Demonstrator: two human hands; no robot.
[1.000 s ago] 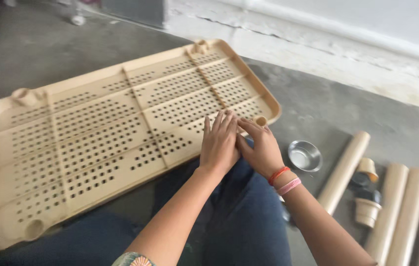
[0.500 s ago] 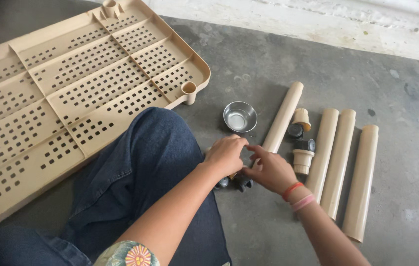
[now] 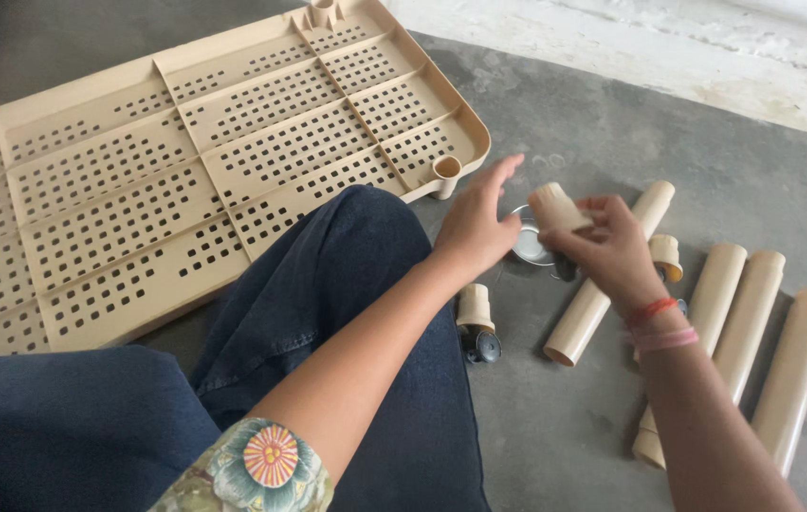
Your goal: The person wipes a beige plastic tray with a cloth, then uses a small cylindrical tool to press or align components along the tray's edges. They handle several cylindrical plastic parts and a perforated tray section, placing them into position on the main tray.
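My right hand holds a short beige plastic piece, lifted above the floor. My left hand hovers just left of it with fingers apart, holding nothing, over a small metal bowl that is partly hidden. A beige caster piece with a dark wheel lies on the floor beside my knee. The big perforated beige shelf panel lies flat to the left, its corner socket close to my left hand.
Several long beige tubes lie side by side on the grey concrete floor at the right, one under my right hand. Another small beige piece sits between them. My blue-jeaned legs fill the lower left.
My hands left the panel's corner and moved right to the parts by the tubes. My right hand has picked up a short beige piece; the view shifted right.
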